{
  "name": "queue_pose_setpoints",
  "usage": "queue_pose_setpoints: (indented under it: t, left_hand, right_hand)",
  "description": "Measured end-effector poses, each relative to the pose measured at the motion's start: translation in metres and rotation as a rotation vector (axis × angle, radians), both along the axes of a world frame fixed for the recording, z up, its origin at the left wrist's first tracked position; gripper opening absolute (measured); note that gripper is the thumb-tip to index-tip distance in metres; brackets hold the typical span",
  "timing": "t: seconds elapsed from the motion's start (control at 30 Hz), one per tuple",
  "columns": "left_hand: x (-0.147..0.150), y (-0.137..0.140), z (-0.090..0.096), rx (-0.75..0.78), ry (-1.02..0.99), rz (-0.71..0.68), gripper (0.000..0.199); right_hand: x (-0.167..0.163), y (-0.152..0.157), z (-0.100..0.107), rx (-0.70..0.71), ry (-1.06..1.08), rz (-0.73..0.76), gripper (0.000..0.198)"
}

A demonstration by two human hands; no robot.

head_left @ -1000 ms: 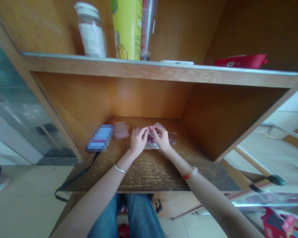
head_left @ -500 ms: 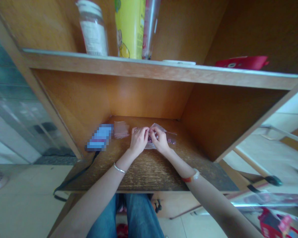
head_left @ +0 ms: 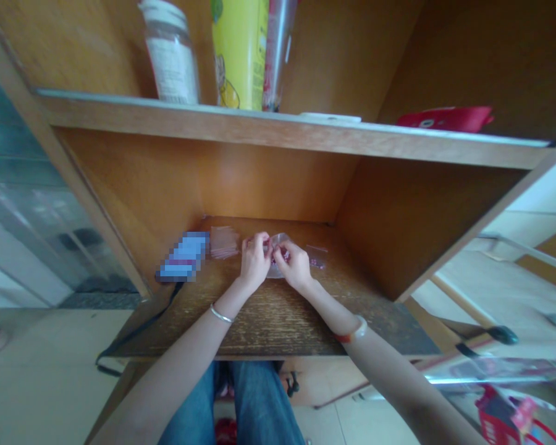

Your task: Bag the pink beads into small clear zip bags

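Observation:
Between my hands lies a clear plastic bag [head_left: 274, 272] with small dark red and pink beads in it. My left hand [head_left: 254, 259] is closed in a pinch at the bag's upper left edge. My right hand [head_left: 294, 267] has its fingers curled together over the bag's opening among the beads; whatever they pinch is too small to make out. Just right of it lies a small clear bag [head_left: 317, 262] with a few pinkish beads. To the left of my left hand rests a stack of small clear plastic bags [head_left: 223, 242].
A phone [head_left: 184, 256] with a dark strap [head_left: 152, 318] lies at the left of the worn wooden desktop [head_left: 269, 321]. The shelf above [head_left: 278, 133] holds a white-lidded jar [head_left: 172, 62], a yellow container [head_left: 241, 55] and a red pouch [head_left: 445, 118]. Cupboard walls stand on both sides.
My fingertips, close together before, have drawn slightly apart. My right hand has come lower over the bag and its beads. The whole view has shifted slightly.

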State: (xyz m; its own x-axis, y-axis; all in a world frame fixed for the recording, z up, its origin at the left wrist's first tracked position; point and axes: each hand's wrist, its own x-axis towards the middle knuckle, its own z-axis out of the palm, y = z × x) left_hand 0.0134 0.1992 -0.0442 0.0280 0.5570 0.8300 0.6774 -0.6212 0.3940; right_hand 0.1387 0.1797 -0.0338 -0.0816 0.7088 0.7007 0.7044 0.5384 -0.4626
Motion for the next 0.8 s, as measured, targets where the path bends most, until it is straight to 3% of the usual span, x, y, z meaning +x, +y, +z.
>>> queue_pose_setpoints:
  t: [0.23,0.43,0.5,0.67,0.8]
  left_hand:
    - [-0.005,-0.002,0.002,-0.077,0.181,0.029,0.025]
    - [-0.004,-0.003,0.004,-0.142,0.188,0.094,0.035]
    - [-0.004,-0.002,0.004,-0.145,0.181,0.107,0.039]
    - [-0.002,0.001,0.003,-0.162,0.191,0.078,0.037]
    - [-0.001,0.002,0.002,-0.179,0.227,0.009,0.039]
  right_hand:
    - [-0.003,-0.003,0.0,-0.023,-0.038,0.044,0.02]
    - [-0.002,-0.001,-0.001,-0.077,0.051,0.116,0.018]
    - [-0.005,0.001,-0.003,-0.171,0.232,0.172,0.019]
    - [-0.007,0.015,-0.007,-0.599,0.943,0.355,0.026]
    - [-0.002,0.025,-0.007,-0.718,1.164,0.501,0.035]
